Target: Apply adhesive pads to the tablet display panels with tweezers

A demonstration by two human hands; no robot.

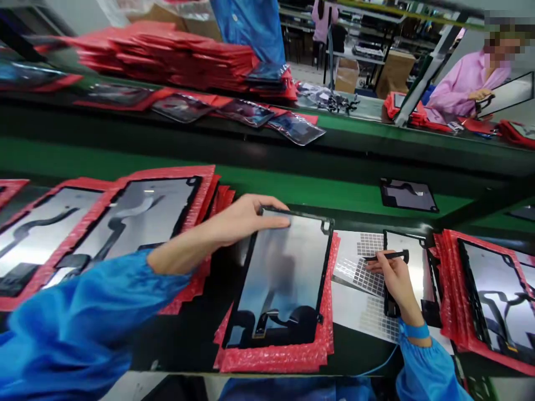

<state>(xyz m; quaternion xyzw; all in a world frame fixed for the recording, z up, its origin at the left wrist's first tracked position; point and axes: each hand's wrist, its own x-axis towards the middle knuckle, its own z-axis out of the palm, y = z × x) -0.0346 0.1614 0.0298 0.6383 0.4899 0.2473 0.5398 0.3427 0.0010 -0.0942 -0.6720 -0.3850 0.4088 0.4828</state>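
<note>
My left hand (259, 218) grips the top left edge of a tablet screen panel (292, 262), thumb over its silvery back. The panel has a black frame and a flex cable near its lower edge. It lies over a stack of red bubble-wrap bags (271, 361). In my right hand (393, 273) is a slim black pointed tool (395, 255), its tip aimed left over a white sheet (349, 253) with a grid of small grey rectangles. Another such sheet (355, 312) lies below it. Under my right hand is a second screen panel (412, 236), partly covered.
More screen panels (146, 214) on red bubble wrap lie at the left, and another stack (493, 278) at the right. A dark panel (409, 195) lies farther back. The shelf above carries red bags (167, 55) and wrapped panels. A person in pink (460, 83) works beyond.
</note>
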